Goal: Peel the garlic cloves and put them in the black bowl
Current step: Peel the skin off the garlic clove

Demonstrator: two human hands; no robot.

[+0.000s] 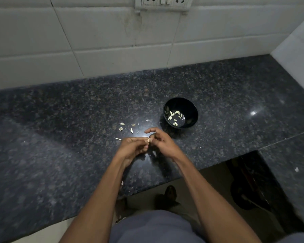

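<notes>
Several peeled cloves [175,116] already lie in the black bowl [191,106] right of centre, while both hands, left hand [132,148] and right hand [162,143], pinch one garlic clove [149,140] mid-peel above the surface [60,128], skins [126,128] scattered just beside

Bare forearms, grey-blue shorts [154,227]

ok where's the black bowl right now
In the head view, the black bowl sits on the countertop, right of centre, just beyond the right hand.
</notes>
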